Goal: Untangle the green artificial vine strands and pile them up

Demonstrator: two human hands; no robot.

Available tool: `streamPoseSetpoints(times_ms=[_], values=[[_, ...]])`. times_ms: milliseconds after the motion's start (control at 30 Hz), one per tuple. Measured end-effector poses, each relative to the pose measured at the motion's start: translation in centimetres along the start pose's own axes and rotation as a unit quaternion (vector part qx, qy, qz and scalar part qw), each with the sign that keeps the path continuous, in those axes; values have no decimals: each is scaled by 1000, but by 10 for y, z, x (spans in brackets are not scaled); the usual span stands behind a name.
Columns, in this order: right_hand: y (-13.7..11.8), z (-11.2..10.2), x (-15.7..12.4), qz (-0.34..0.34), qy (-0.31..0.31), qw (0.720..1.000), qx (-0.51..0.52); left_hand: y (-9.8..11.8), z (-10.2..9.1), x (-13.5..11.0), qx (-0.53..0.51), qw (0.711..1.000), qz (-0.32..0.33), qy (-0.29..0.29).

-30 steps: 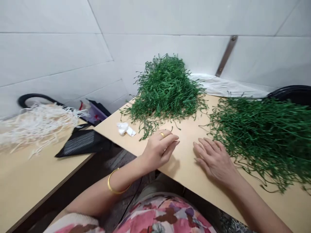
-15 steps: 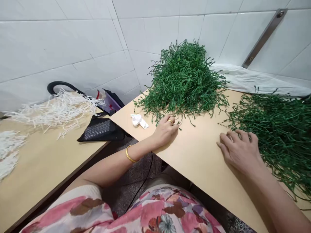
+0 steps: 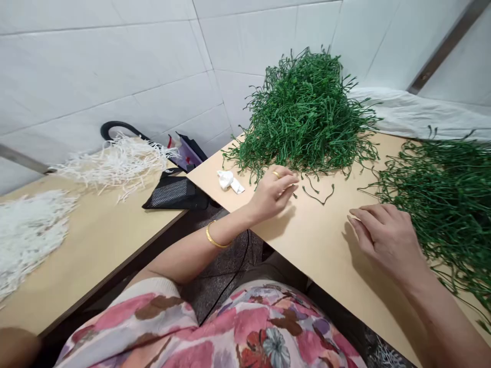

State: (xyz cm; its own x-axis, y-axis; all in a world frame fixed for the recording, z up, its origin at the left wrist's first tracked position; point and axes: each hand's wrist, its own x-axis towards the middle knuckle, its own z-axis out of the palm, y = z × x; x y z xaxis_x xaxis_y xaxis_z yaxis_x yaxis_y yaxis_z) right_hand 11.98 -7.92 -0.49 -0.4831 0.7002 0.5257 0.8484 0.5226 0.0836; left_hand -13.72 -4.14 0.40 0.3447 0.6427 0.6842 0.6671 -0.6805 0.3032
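My left hand (image 3: 273,193) is over the table at the front of a tall heap of green artificial stems (image 3: 303,115). Its fingers are loosely curved and apart. One small green tip shows beside the thumb; I cannot tell whether it touches the hand. Just right of these fingers, a thin green stem bent in a V (image 3: 322,200) lies on the tabletop (image 3: 310,240). My right hand (image 3: 385,235), palm down with fingers stretched out and nothing seen in them, is beside a second green heap (image 3: 456,199).
A crumpled white tissue (image 3: 230,181) lies near the table's left corner. On the left table (image 3: 95,245) are white strands (image 3: 118,163), more white pieces (image 3: 30,230) and a black mesh pouch (image 3: 172,192). White cloth (image 3: 414,110) runs along the wall. A blurred brown shape (image 3: 17,347) enters at lower left.
My left hand has lifted slightly from the heap's front edge and its fingers have spread. A V-bent stem now shows to its right. My right hand's fingers have straightened. The view has shifted left.
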Motion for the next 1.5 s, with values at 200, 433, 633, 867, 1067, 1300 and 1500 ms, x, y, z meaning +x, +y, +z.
streamPoseSetpoints(times_ms=[200, 433, 633, 867, 1067, 1300, 1500], values=[[-14, 21, 29, -35, -45, 998, 18, -20, -32, -41, 70, 993, -95, 22], [-6, 33, 28, -55, -106, 991, -67, -16, -26, -30, 87, 996, -20, -30], [7, 35, 13, -88, -50, 993, -58, -44, -33, -38, 134, 986, -95, -23], [3, 36, 19, -20, -36, 999, 19, -30, -28, -29, 105, 993, -45, -26], [17, 28, 16, 80, 15, 992, 93, 3, -7, -2, 57, 996, 20, -73], [33, 21, 11, 159, 69, 980, 95, 38, 51, 16, 47, 964, 91, -246], [15, 22, 16, 18, -8, 999, 50, 45, 59, 17, 51, 960, 108, -253]])
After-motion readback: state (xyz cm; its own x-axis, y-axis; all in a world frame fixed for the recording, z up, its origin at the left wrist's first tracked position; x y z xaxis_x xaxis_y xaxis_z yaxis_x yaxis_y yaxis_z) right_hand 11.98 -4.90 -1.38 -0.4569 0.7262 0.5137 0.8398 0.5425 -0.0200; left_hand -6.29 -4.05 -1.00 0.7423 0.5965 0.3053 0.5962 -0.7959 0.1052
